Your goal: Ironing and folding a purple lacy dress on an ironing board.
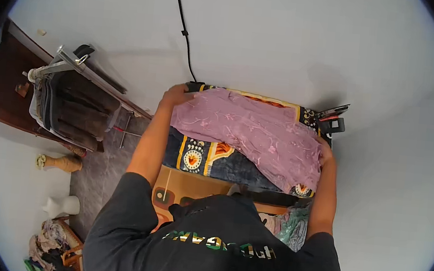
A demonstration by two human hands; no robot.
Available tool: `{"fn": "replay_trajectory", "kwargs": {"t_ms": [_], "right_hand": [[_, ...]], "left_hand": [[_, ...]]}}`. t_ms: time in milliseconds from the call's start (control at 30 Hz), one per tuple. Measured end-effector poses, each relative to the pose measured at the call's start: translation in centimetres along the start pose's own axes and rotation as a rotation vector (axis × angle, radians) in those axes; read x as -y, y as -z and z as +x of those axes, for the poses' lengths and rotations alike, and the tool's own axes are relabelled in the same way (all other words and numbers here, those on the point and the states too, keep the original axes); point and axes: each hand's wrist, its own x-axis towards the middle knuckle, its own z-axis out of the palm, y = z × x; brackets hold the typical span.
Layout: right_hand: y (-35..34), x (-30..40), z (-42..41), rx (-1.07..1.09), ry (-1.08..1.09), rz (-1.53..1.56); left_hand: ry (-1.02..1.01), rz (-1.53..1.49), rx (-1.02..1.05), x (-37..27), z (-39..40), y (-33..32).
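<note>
A mauve-pink embroidered cloth (pixel 241 122), sheer-looking and with pale floral stitching, lies spread over a dark patterned plush blanket (pixel 222 163). It runs slantwise, its right end lower and closer to my body. At the cloth's upper left corner, my left hand (pixel 177 95) has its fingers on the edge. My right hand (pixel 325 150) grips the right edge, some of its fingers hidden by the fabric. The blanket covers a raised surface against the wall, with yellow bands and orange motifs showing around the cloth.
A clothes rack (pixel 89 74) with dark garments stands left. Below it are a wicker vase (pixel 61 163), a white form (pixel 62 206) and a heap of clothes (pixel 48 242). Black-and-red items (pixel 332 121) sit at the blanket's right corner. More fabrics (pixel 290 225) lie near my body.
</note>
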Motion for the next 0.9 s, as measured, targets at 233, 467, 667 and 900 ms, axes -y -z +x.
{"fn": "replay_trajectory", "kwargs": {"t_ms": [233, 467, 667, 900], "right_hand": [[-3.2, 0.4, -3.7, -0.414, 0.032, -0.813], [-20.9, -4.8, -5.0, -0.321, 1.011, -1.196], [-27.7, -11.3, -2.4, -0.231, 0.879, -1.485], [-21.4, -6.1, 0.0, -0.442, 0.917, -1.52]], "left_hand": [[0.337, -0.042, -0.226, 2.8, -6.4, -7.1], [0.266, -0.278, -0.422, 1.7, -7.4, -5.3], [0.403, 0.104, -0.296, -3.1, -7.2, -3.7], [-0.398, 0.204, -0.62, -6.5, -4.7, -8.2]]}}
